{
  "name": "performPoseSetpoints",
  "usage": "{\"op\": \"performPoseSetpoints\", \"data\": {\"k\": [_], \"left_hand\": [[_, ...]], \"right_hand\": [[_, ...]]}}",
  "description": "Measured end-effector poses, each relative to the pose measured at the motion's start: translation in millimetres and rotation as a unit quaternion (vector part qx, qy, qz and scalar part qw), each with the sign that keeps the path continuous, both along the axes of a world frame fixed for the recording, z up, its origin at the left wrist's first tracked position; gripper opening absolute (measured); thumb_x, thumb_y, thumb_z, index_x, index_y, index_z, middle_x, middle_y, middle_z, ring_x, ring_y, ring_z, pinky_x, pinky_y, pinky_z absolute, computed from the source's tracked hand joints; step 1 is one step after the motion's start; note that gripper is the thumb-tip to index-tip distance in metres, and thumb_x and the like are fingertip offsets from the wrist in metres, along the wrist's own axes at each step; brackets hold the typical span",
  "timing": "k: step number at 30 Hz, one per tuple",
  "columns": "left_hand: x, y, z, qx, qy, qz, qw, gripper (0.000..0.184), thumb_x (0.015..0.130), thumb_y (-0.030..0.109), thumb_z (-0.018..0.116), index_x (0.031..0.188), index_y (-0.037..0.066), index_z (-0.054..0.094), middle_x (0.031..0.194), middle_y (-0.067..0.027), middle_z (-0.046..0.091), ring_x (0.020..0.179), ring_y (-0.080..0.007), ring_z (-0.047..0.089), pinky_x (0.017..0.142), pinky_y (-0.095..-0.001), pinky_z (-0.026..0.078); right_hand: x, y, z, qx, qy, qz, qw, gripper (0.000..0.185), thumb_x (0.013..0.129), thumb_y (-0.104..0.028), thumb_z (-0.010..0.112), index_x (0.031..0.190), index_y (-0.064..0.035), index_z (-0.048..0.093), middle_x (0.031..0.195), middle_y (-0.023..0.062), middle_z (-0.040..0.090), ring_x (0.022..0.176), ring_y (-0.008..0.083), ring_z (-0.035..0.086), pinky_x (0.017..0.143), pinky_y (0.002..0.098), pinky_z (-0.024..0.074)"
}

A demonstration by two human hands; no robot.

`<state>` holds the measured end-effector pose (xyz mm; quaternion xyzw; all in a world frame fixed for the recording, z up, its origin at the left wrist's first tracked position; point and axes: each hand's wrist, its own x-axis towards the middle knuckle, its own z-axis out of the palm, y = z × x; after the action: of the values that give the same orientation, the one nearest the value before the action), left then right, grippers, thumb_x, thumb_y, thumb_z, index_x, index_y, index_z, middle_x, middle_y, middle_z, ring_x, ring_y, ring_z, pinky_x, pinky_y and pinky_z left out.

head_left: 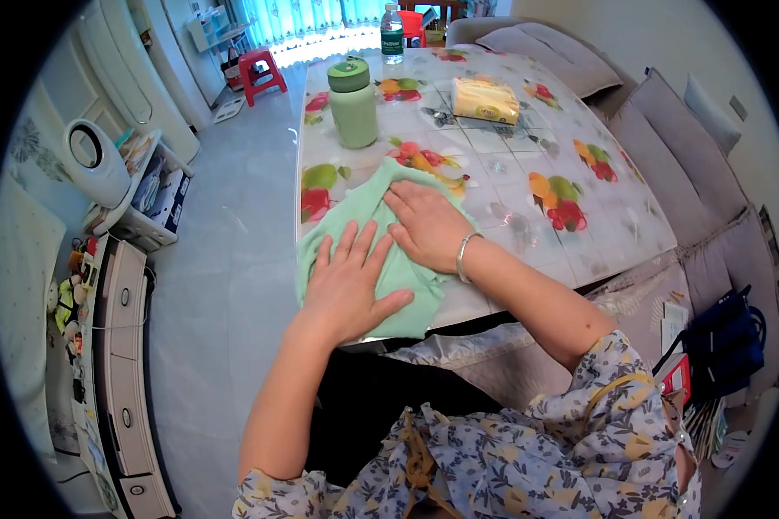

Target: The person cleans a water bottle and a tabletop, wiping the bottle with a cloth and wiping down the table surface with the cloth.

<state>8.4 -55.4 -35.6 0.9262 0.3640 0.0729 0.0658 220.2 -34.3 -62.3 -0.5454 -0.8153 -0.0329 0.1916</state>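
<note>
A light green cloth (pixel 411 285) lies spread at the near left corner of the table (pixel 502 173), which has a fruit-patterned cover. My left hand (pixel 342 290) rests flat on the cloth's left part, fingers spread. On its upper right part lies my right hand (pixel 428 223), palm down with the fingers stretched out and a silver bangle at the wrist. The two hands are close together but apart. Beyond the cloth stands a green bottle (pixel 353 108) with its lid on.
Farther back on the table are a yellow tissue pack (pixel 486 101) and a clear water bottle (pixel 392 39). A cushioned bench (pixel 666 156) runs along the right. A red stool (pixel 260 76) and a drawer cabinet (pixel 125 346) stand to the left.
</note>
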Motion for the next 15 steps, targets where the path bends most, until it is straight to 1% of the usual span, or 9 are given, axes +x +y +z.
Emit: {"op": "performPoseSetpoints", "data": {"k": [1, 2, 4, 5, 7, 8, 10, 11, 15], "left_hand": [[-4.6, -5.5, 1.9, -0.002, -0.001, -0.004, 1.0, 0.084, 0.09, 0.058, 0.057, 0.153, 0.008, 0.033, 0.16, -0.0186, 0.027, 0.15, -0.0363, 0.019, 0.121, -0.0536, 0.013], [-8.5, -11.1, 3.8, -0.008, 0.0, 0.0, 1.0, 0.083, 0.09, 0.057, 0.058, 0.153, 0.008, 0.034, 0.16, -0.0185, 0.028, 0.15, -0.0366, 0.019, 0.121, -0.0537, 0.013], [-11.4, -21.0, 6.8, -0.016, -0.001, -0.016, 1.0, 0.083, 0.089, 0.056, 0.059, 0.152, 0.008, 0.034, 0.16, -0.0183, 0.028, 0.15, -0.0369, 0.019, 0.121, -0.0538, 0.013], [-13.5, -25.7, 7.9, -0.014, 0.004, -0.01, 1.0, 0.082, 0.089, 0.054, 0.06, 0.151, 0.007, 0.035, 0.16, -0.0184, 0.028, 0.15, -0.0371, 0.019, 0.121, -0.054, 0.013], [-14.8, -32.1, 6.3, -0.007, 0.015, -0.003, 1.0, 0.079, 0.088, 0.05, 0.062, 0.149, 0.006, 0.037, 0.159, -0.0186, 0.027, 0.15, -0.0388, 0.019, 0.12, -0.0557, 0.013], [-13.2, -35.2, 6.1, -0.009, 0.014, -0.01, 1.0, 0.079, 0.088, 0.05, 0.062, 0.149, 0.006, 0.037, 0.159, -0.0186, 0.027, 0.15, -0.0388, 0.019, 0.12, -0.0557, 0.013], [-11.1, -39.7, 7.8, -0.008, 0.015, -0.01, 1.0, 0.079, 0.089, 0.053, 0.063, 0.148, 0.005, 0.041, 0.159, -0.0183, 0.029, 0.15, -0.0398, 0.018, 0.12, -0.0564, 0.012], [-8.5, -42.1, 9.4, -0.015, 0.012, -0.011, 1.0, 0.078, 0.089, 0.052, 0.062, 0.148, 0.006, 0.041, 0.16, -0.0183, 0.028, 0.149, -0.0409, 0.018, 0.119, -0.0595, 0.012], [9.4, -50.1, 8.5, -0.018, 0.021, -0.011, 1.0, 0.077, 0.089, 0.052, 0.063, 0.149, 0.009, 0.041, 0.16, -0.0178, 0.028, 0.149, -0.0413, 0.017, 0.118, -0.0619, 0.011]], "right_hand": [[-3.6, -4.8, 0.9, -0.025, -0.008, -0.003, 1.0, 0.057, 0.099, -0.033, 0.046, 0.141, 0.0048, 0.046, 0.15, 0.0233, 0.042, 0.142, 0.0348, 0.036, 0.118, 0.0447, 0.026], [-7.1, -9.9, 0.4, -0.027, -0.009, -0.012, 1.0, 0.057, 0.099, -0.033, 0.046, 0.141, 0.0048, 0.046, 0.15, 0.0233, 0.042, 0.142, 0.0348, 0.036, 0.118, 0.0447, 0.026], [-10.3, -22.8, -0.1, -0.027, 0.011, 0.017, 0.999, 0.057, 0.099, -0.034, 0.046, 0.141, 0.0041, 0.046, 0.151, 0.0232, 0.04, 0.143, 0.0352, 0.035, 0.119, 0.0449, 0.0244], [-11.2, -30.9, 1.1, -0.029, 0.01, 0.001, 1.0, 0.057, 0.099, -0.034, 0.046, 0.141, 0.0041, 0.046, 0.151, 0.0232, 0.04, 0.143, 0.0352, 0.035, 0.119, 0.0449, 0.0244], [-12.2, -47.4, 7.8, -0.058, 0.014, 0.031, 0.998, 0.057, 0.099, -0.035, 0.047, 0.142, 0.0028, 0.045, 0.152, 0.0222, 0.039, 0.143, 0.0349, 0.035, 0.119, 0.0448, 0.0241], [-9.4, -55.7, 7.5, -0.059, 0.014, 0.023, 0.998, 0.057, 0.099, -0.035, 0.047, 0.142, 0.0028, 0.045, 0.152, 0.0222, 0.039, 0.143, 0.0349, 0.035, 0.119, 0.0448, 0.0241], [-4.7, -68.8, 6.1, -0.043, 0.01, 0.054, 0.998, 0.058, 0.099, -0.037, 0.048, 0.142, 0.0021, 0.045, 0.151, 0.0213, 0.04, 0.143, 0.0341, 0.034, 0.118, 0.0444, 0.0249], [-1.3, -75.2, 8.3, -0.039, 0.022, 0.058, 0.997, 0.057, 0.096, -0.033, 0.053, 0.143, -0.0006, 0.043, 0.15, 0.021, 0.04, 0.141, 0.0362, 0.037, 0.117, 0.0461, 0.0278], [19.8, -94.7, 13.7, -0.06, 0.053, 0.066, 0.995, 0.057, 0.095, -0.032, 0.056, 0.143, -0.0021, 0.044, 0.15, 0.0197, 0.041, 0.14, 0.0344, 0.038, 0.116, 0.046, 0.0282]]}}
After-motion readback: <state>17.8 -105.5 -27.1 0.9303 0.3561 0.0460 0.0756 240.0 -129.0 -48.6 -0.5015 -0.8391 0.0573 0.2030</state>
